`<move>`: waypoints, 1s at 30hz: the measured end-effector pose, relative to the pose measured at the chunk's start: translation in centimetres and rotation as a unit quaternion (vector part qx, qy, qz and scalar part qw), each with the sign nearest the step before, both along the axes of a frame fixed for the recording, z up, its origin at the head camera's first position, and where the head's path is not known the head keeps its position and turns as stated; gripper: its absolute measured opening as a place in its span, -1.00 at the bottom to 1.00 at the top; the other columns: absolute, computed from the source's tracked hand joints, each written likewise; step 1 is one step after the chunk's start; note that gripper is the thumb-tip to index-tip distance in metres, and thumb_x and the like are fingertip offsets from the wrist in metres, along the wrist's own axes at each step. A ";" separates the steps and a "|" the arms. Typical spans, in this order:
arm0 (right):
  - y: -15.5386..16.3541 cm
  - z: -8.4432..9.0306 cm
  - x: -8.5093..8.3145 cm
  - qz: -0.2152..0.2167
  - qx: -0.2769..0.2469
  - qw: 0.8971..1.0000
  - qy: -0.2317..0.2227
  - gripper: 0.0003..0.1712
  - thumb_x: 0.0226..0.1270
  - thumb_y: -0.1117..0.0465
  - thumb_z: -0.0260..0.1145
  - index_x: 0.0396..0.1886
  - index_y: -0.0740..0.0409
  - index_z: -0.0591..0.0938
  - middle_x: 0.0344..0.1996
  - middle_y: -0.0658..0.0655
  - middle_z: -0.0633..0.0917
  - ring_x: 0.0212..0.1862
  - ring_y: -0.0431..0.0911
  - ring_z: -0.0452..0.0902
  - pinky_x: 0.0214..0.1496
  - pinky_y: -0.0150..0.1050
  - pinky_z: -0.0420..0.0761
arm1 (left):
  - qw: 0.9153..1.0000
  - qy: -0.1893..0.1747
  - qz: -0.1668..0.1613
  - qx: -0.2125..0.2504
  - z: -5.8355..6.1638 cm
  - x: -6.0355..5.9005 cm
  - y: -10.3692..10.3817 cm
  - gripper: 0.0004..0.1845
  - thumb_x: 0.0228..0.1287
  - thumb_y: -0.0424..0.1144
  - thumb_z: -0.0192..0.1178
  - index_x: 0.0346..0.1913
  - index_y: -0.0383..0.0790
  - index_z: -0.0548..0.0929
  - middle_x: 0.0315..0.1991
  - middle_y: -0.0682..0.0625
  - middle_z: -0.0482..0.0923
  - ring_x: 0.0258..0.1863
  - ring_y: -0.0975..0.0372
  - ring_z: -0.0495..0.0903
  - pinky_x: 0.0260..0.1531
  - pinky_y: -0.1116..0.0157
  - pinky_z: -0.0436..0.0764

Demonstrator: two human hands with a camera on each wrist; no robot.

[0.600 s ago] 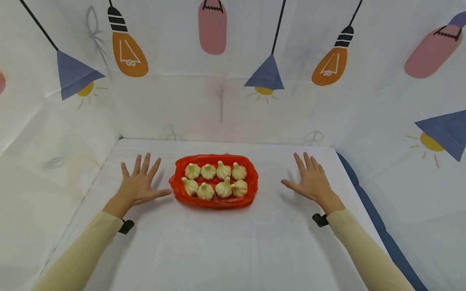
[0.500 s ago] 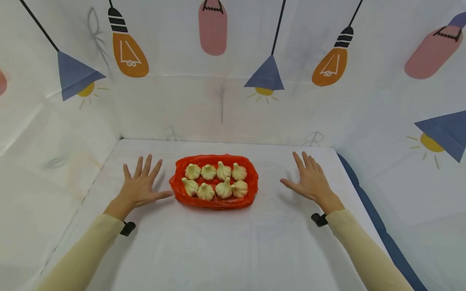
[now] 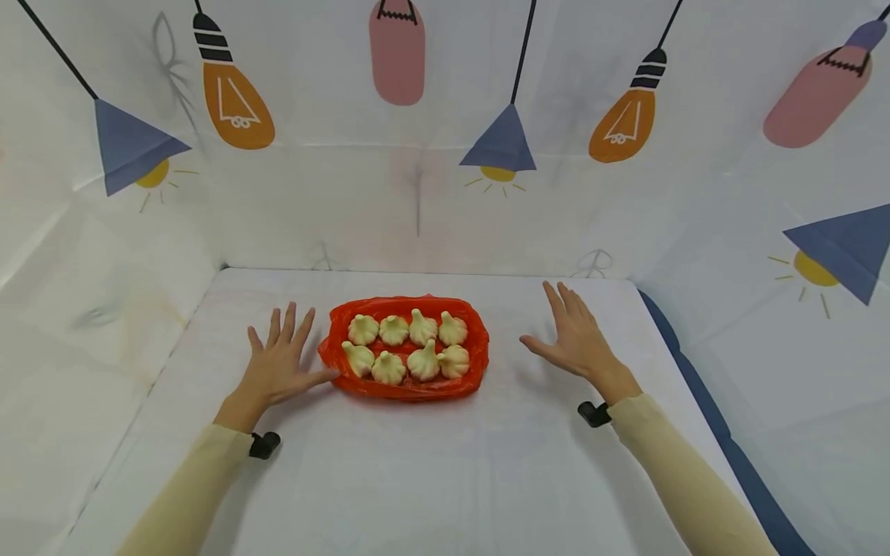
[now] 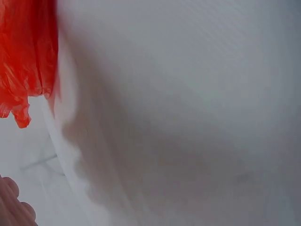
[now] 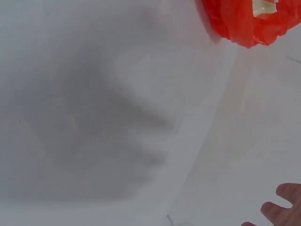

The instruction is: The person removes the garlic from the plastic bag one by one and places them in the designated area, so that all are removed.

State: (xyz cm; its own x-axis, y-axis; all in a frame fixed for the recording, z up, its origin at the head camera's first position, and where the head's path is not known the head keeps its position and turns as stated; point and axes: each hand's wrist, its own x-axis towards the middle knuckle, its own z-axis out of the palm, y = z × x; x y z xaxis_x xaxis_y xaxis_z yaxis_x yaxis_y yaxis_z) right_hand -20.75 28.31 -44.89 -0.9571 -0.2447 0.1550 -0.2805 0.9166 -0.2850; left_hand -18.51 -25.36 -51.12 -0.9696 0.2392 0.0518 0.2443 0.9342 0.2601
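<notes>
Several pale garlic bulbs [image 3: 423, 360] sit in two rows inside a shallow container covered with a red plastic bag [image 3: 417, 392], in the middle of the table. My left hand [image 3: 278, 371] is spread just left of it, and the thumb tip overlaps the red rim in the head view. To the right, my right hand [image 3: 579, 340] hovers with fingers straight and thumb out, apart from the container. Neither hand holds anything. In the left wrist view the red plastic [image 4: 28, 52] shows at the upper left; fingertips [image 5: 275, 209] appear low in the right wrist view.
The white table [image 3: 431, 479] ends at a white cloth wall [image 3: 313, 208] printed with lamps and bulbs. A dark blue strip [image 3: 723, 440] runs along the right table edge. Each wrist carries a small black camera [image 3: 265, 445].
Both hands have moved inward toward the red container, the left one to the right and the right one to the left. The head view has shifted slightly. The garlic stays in place.
</notes>
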 end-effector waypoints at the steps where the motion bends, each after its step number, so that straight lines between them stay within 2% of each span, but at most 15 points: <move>1: -0.2 0.1 0.0 0.001 -0.002 1.000 -0.001 0.27 0.24 -0.42 0.33 0.71 0.00 -0.07 0.62 0.39 0.07 0.59 0.40 0.01 0.51 0.48 0.12 | 1.000 0.004 0.001 0.009 0.0 0.0 0.1 0.33 0.10 0.51 0.23 0.69 -0.02 -0.28 0.67 -0.31 -0.44 0.62 -0.34 -0.40 0.31 -0.61 -0.39; 6: -1.5 0.8 -0.1 0.008 -0.012 1.000 -0.011 0.27 0.24 -0.42 0.32 0.71 -0.03 -0.09 0.64 0.34 0.04 0.60 0.37 -0.02 0.50 0.48 0.15 | 0.998 0.007 0.005 0.056 -0.2 0.0 0.6 0.34 0.09 0.46 0.29 0.69 0.01 -0.29 0.68 -0.23 -0.48 0.63 -0.32 -0.42 0.31 -0.62 -0.36; 11: -3.1 1.5 0.0 0.025 -0.028 0.999 -0.021 0.24 0.26 -0.40 0.32 0.72 -0.10 -0.11 0.66 0.29 0.02 0.62 0.32 -0.05 0.50 0.48 0.16 | 0.996 0.013 0.002 0.092 -0.5 0.0 1.1 0.31 0.09 0.42 0.32 0.70 0.02 -0.23 0.71 -0.14 -0.37 0.64 -0.30 -0.38 0.34 -0.60 -0.32; 21: -6.3 2.2 0.0 0.063 -0.044 0.997 -0.029 0.24 0.26 -0.40 0.31 0.72 -0.17 -0.15 0.66 0.26 0.01 0.64 0.27 -0.06 0.51 0.45 0.17 | 0.983 -0.002 -0.022 0.180 -1.2 -0.7 2.3 0.29 0.06 0.30 0.46 0.69 -0.04 -0.10 0.71 -0.09 -0.25 0.66 -0.23 -0.38 0.43 -0.51 -0.26; 30: -8.8 2.4 0.0 0.080 -0.063 0.993 -0.067 0.23 0.26 -0.40 0.30 0.71 -0.22 -0.16 0.68 0.19 -0.05 0.65 0.21 -0.08 0.48 0.42 0.27 | 0.973 -0.036 -0.020 0.225 -1.5 -1.2 3.1 0.22 0.12 0.26 0.43 0.69 0.02 -0.06 0.72 -0.02 -0.25 0.67 -0.19 -0.31 0.47 -0.46 -0.18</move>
